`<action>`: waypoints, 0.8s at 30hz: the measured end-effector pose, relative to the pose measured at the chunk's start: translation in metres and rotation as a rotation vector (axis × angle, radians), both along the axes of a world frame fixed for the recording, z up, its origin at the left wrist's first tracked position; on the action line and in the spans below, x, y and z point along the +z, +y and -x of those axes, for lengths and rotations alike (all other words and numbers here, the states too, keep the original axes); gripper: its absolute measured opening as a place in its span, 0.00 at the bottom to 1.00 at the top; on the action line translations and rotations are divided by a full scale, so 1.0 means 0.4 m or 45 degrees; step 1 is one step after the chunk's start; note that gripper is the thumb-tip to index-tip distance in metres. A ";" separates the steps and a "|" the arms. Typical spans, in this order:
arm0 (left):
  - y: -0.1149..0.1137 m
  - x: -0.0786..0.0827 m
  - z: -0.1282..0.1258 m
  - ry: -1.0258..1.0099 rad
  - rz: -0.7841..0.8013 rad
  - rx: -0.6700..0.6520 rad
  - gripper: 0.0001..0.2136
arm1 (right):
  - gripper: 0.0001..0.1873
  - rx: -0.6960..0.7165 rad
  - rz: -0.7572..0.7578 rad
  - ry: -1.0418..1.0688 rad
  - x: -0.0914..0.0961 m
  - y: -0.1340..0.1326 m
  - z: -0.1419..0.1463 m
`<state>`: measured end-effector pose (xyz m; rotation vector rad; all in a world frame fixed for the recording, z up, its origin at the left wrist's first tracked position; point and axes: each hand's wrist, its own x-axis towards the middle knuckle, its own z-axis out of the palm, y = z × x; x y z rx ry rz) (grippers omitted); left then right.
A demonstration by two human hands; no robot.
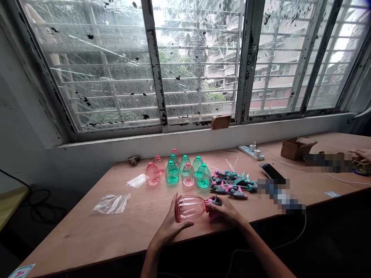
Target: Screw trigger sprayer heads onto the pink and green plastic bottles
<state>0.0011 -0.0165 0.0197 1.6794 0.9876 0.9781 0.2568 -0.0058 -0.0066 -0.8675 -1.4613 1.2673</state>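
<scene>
No legible text anywhere, red marks on the corner sticker of the table too blurred, blue-edged sticker unreadable

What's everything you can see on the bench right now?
Pink spray bottle: 1, clear pink, on its side at the near edge, in both hands.
Trigger sprayer: 1, pink and grey, at that bottle's neck.
Empty bottles: about 9, four pink and five green, upright, mid-table.
Loose trigger sprayers: a pile, pink, teal and grey, right of the bottles.
Plastic bags: 2, clear, left side.
Power strip: 1, white, at the back.
Phone: 1, black, right of the pile.
Cardboard box: 1, brown, far right.
Table: 1, wooden, under the window.
Another person's hand: 1, far right edge.
Left hand: grips the bottle's body.
Right hand: grips the trigger sprayer.
</scene>
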 end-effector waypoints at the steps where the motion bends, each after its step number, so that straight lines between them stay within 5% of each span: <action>1: 0.001 0.001 0.001 -0.003 0.007 0.009 0.50 | 0.18 -0.002 0.000 -0.002 0.001 0.000 0.000; 6: 0.000 0.008 0.003 0.012 0.039 0.033 0.37 | 0.20 -0.028 0.007 -0.021 0.010 -0.005 -0.001; 15: -0.020 0.027 -0.004 0.005 -0.001 -0.020 0.53 | 0.21 -0.057 0.016 -0.034 0.012 -0.004 -0.001; 20: -0.012 0.024 0.001 0.017 0.061 0.030 0.37 | 0.22 -0.036 0.014 -0.023 0.005 -0.001 0.000; 24: -0.008 0.021 0.002 0.017 0.045 0.015 0.37 | 0.21 -0.048 0.001 -0.020 0.008 -0.001 -0.001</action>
